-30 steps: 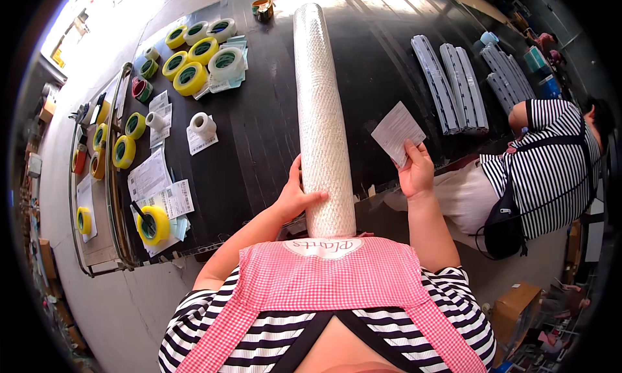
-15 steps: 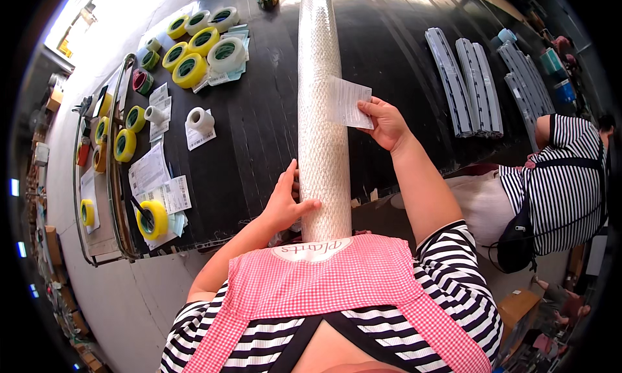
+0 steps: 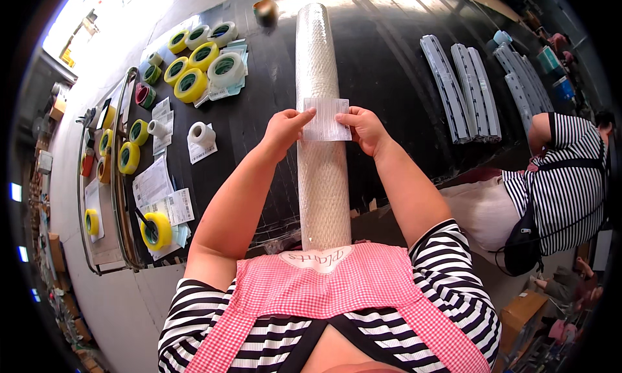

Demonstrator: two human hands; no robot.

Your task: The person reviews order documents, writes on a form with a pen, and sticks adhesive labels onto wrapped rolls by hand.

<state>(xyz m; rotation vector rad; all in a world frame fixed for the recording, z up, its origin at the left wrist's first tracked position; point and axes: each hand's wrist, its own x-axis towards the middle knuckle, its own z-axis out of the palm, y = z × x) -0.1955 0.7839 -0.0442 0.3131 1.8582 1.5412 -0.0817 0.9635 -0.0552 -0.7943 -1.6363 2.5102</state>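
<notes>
A long roll wrapped in clear bubble wrap [image 3: 324, 198] lies lengthwise on the black table, its near end close to my apron. Over its middle sits a white printed paper label [image 3: 327, 128]. My left hand [image 3: 288, 130] pinches the label's left edge between thumb and fingers. At the opposite edge my right hand [image 3: 366, 128] grips it the same way, thumb on top. Whether the label's underside touches the wrap I cannot tell.
Several yellow and clear tape rolls [image 3: 191, 85] stand on papers at the left, beside a metal rail [image 3: 116, 179]. Bundles of grey strips [image 3: 453, 91] lie at the right. A brown tape roll [image 3: 265, 11] sits at the far edge. Another person [image 3: 564, 185] in stripes stands at the right.
My left hand has left the roll's near part and moved forward to take the label's left edge. My right hand has brought the label leftward and slightly nearer, over the roll.
</notes>
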